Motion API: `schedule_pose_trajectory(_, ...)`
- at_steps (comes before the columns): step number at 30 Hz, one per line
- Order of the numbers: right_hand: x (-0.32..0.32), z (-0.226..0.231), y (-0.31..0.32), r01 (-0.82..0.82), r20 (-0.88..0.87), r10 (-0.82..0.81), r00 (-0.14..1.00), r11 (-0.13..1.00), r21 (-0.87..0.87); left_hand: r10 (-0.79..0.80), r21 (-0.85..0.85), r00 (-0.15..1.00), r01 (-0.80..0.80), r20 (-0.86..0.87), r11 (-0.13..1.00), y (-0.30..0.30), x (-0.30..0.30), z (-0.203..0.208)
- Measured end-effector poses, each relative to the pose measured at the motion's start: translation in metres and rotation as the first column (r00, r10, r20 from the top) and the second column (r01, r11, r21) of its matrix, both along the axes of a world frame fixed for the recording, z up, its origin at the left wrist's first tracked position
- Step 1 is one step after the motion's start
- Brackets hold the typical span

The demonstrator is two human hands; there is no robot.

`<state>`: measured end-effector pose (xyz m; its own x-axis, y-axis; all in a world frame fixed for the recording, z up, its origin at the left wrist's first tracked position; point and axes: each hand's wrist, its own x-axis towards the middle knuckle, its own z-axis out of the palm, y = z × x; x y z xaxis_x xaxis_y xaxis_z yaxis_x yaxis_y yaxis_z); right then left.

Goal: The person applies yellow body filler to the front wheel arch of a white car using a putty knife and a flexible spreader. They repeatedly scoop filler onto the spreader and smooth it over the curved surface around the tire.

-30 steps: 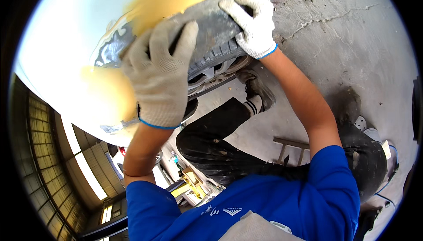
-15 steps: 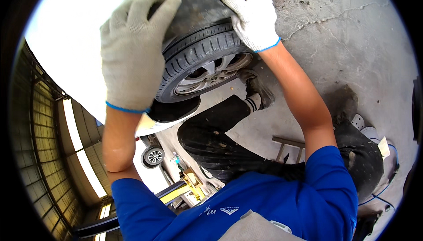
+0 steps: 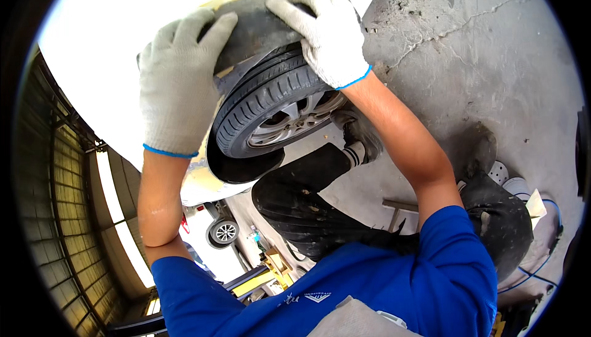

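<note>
A long, bent dark grey strip (image 3: 255,29) lies against the white car body panel (image 3: 98,41), following the curve above the wheel arch. My gloved left hand (image 3: 178,84) presses on its left part, thumb spread from the other fingers. On the right part my gloved right hand (image 3: 335,38) grips the strip, thumb toward the middle. The undersides of the fingers are hidden. Just below the strip sits the black tyre (image 3: 271,97) with its silver alloy rim (image 3: 295,118). Yellowish patches (image 3: 206,180) show on the panel around the arch.
My bent leg (image 3: 301,201) in dark trousers is close below the wheel, the shoe (image 3: 363,137) beside the rim. A small wooden frame (image 3: 397,211), a blue hose (image 3: 538,269) and cracked concrete floor (image 3: 468,60) lie to the right. Another car wheel (image 3: 225,232) stands lower left.
Both hands and the dark strip have shifted left along the panel above the wheel. The view has also moved slightly, showing more of the white panel at the top.
</note>
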<state>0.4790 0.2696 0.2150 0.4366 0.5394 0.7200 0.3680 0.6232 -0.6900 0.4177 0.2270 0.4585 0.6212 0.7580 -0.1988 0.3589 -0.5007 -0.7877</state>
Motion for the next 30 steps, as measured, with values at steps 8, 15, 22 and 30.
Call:
schedule_pose_trajectory(8, 0.004, 0.011, 0.008, 0.024, -0.037, -0.024, 0.999, 1.0, -0.003, 0.11, 0.014, 0.994, -0.11, -0.012, 0.994, 0.012, -0.003, 0.006)
schedule_pose_trajectory(15, 0.022, -0.012, -0.005, -0.063, -0.012, 0.063, 0.998, 0.998, -0.017, -0.004, 0.004, 1.0, 0.004, -0.009, 1.0, 0.009, 0.003, 0.002)
schedule_pose_trajectory(22, 0.015, -0.012, 0.014, -0.018, -0.017, 0.017, 1.0, 1.0, -0.001, 0.088, 0.037, 0.996, -0.087, -0.028, 0.996, 0.013, -0.003, -0.005)
schedule_pose_trajectory(30, 0.011, -0.024, 0.002, -0.076, -0.05, 0.076, 0.996, 0.997, 0.008, 0.069, 0.015, 0.997, -0.069, -0.032, 0.998, 0.006, -0.002, -0.007)
